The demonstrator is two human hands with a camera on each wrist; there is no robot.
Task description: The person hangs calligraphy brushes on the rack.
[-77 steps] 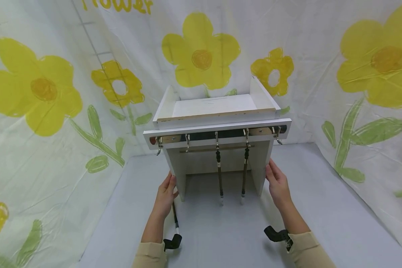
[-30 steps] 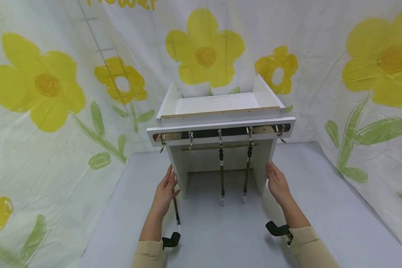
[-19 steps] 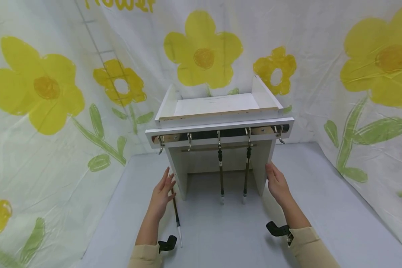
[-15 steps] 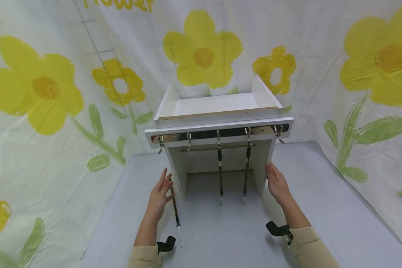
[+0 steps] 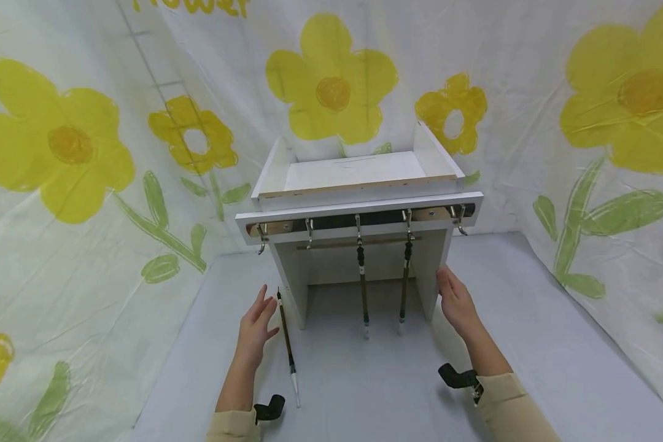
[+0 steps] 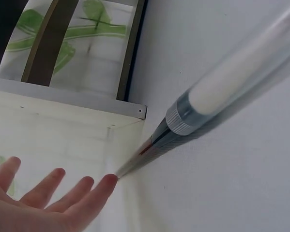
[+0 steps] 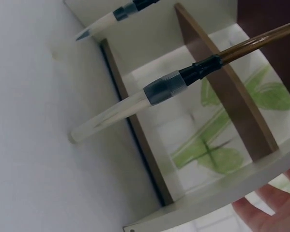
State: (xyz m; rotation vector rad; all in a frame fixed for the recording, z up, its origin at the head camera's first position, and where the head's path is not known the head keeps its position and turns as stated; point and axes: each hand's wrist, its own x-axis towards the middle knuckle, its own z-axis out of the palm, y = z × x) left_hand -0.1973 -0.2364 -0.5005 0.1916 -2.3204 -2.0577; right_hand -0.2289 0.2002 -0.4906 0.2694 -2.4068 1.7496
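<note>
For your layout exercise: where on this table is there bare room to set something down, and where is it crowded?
Bare grey table lies right of the right hand, and in front between both wrists. Crowded: under the white rack, where two brushes hang, and beside the left hand, where a loose brush lies.

The rack [image 5: 359, 209] stands at the centre of the table [image 5: 530, 344], with the backdrop [image 5: 61, 184] behind it at 12 o'clock and on both flanks. Two brushes [image 5: 363, 288] hang side by side from hooks [image 5: 309, 230] under the rack's front rail, between its side panels. A loose brush [image 5: 287, 347] lies on the table at 7 o'clock from the rack, just beside the left panel. The left hand [image 5: 256, 325] is at 9 o'clock of this loose brush, close beside it. The right hand [image 5: 455, 304] lies against the right panel, at 4 o'clock from the rack.
</note>
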